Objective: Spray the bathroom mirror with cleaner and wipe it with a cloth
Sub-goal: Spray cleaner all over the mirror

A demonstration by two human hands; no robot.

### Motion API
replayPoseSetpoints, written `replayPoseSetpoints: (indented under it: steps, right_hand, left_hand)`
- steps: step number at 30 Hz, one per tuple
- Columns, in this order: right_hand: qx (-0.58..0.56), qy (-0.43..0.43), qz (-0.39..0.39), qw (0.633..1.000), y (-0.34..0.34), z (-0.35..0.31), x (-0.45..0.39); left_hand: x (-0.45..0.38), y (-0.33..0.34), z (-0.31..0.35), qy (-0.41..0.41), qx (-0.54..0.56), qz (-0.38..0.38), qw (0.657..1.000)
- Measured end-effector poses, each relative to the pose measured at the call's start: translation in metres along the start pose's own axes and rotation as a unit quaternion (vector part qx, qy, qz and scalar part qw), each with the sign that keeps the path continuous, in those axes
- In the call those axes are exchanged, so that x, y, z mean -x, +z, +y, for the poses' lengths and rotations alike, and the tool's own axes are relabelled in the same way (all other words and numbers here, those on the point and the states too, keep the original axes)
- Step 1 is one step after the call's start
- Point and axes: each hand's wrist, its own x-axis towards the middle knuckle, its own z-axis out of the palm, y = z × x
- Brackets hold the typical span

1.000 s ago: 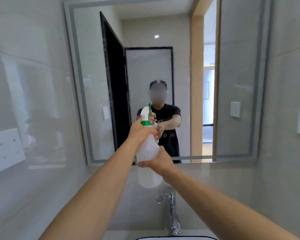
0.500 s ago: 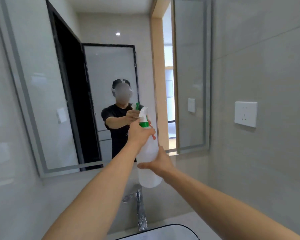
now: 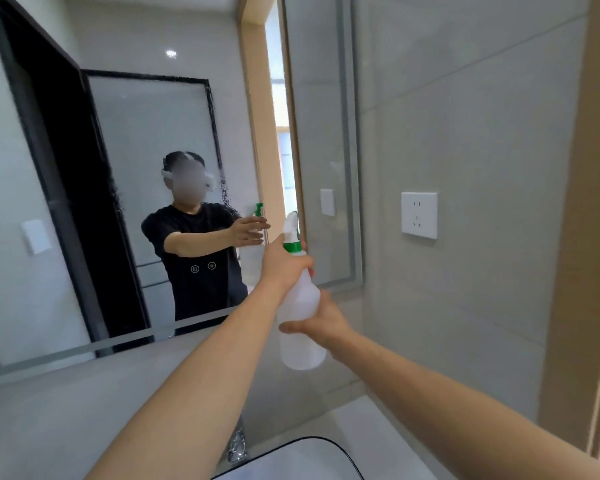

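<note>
Straight ahead, we hold a white spray bottle [image 3: 300,317] up before the bathroom mirror [image 3: 125,188]. Our left hand [image 3: 283,263] grips its green-collared neck; our right hand [image 3: 321,322] wraps the body. Droplets [image 3: 224,192] speckle the glass.

Mirror [image 3: 136,140] on the wall as landmark. In front of its lower right part, spray bottle [image 3: 300,306] held up, left hand [image 3: 284,263] round the neck, right hand [image 3: 321,318] lower, at the body. Right of the mirror, on the side wall, a socket [image 3: 419,215]. Below the mirror, tap [image 3: 237,443], and just right of that, basin [image 3: 291,460].
</note>
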Motion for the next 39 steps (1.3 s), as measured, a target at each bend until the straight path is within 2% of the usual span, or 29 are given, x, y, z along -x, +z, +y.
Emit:
replayPoseSetpoints:
  steps: [7,21,31,39]
  right_hand:
    - [-0.002,0.029,0.018,0.999,-0.02,0.02,0.002]
    - [-0.035,0.104,0.009,0.994,-0.03,0.076,0.017]
    - [-0.077,0.147,-0.038,0.985,-0.003,0.122,0.026]
    - [-0.079,0.148,-0.057,0.984,0.016,0.126,0.03]
  left_hand:
    - [0.005,0.034,-0.005,-0.011,-0.066,-0.021,0.998]
    - [0.026,0.07,-0.051,-0.051,-0.056,-0.084,0.994]
    - [0.042,0.07,-0.099,-0.095,-0.094,-0.049,0.99]
    - [0.05,0.049,-0.114,-0.125,-0.08,-0.053,0.987]
